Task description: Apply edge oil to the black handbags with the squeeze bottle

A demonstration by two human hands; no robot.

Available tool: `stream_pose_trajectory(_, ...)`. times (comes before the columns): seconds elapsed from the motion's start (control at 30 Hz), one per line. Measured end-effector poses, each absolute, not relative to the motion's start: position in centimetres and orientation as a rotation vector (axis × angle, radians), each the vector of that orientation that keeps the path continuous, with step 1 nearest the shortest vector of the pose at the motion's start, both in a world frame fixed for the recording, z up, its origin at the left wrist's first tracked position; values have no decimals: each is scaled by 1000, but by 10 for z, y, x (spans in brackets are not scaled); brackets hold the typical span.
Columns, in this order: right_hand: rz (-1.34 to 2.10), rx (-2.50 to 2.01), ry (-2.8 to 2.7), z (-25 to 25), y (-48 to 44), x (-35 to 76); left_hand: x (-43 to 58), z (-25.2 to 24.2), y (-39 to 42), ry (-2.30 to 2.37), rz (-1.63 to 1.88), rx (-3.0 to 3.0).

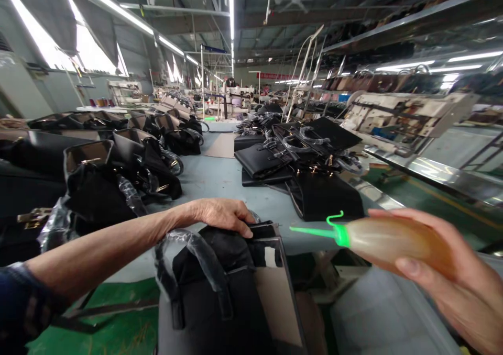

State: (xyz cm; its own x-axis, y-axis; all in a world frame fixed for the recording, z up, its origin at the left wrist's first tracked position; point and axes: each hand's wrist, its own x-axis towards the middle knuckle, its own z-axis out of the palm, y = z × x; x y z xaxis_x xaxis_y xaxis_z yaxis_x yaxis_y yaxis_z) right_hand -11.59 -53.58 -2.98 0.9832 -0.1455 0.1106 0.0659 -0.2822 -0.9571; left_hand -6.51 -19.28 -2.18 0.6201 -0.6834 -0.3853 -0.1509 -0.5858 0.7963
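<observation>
Right hand [451,287] grips a squeeze bottle [387,238], green nozzle [314,231] aimed left at a black handbag [220,292].
Fingers wrap the soft bottle at four o'clock, thumb on the near side, so the tip leads toward the bag's top. Left hand [222,215], at centre, curls its fingers over the handbag's top edge at six o'clock, seemingly steadying it upright on the grey table [212,179]. More black bags [263,158] crowd ten to one o'clock.

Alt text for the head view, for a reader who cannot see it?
The right hand holds a translucent squeeze bottle with a green nozzle pointing left, while the left hand rests on top of a black handbag at the near table edge. More bags lie along the table in a factory hall.
</observation>
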Motion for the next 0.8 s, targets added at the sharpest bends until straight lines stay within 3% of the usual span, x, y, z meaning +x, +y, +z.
stream_pose_trajectory(0.1, -282, -2121, -111, -28, -533, -115, -61, -29, -193, -587, -1015, 2020)
stream_pose_trajectory(0.8, -553, -2300, -483, -36, -519, -99, -41, -44, -187, -557, -1232, 1861)
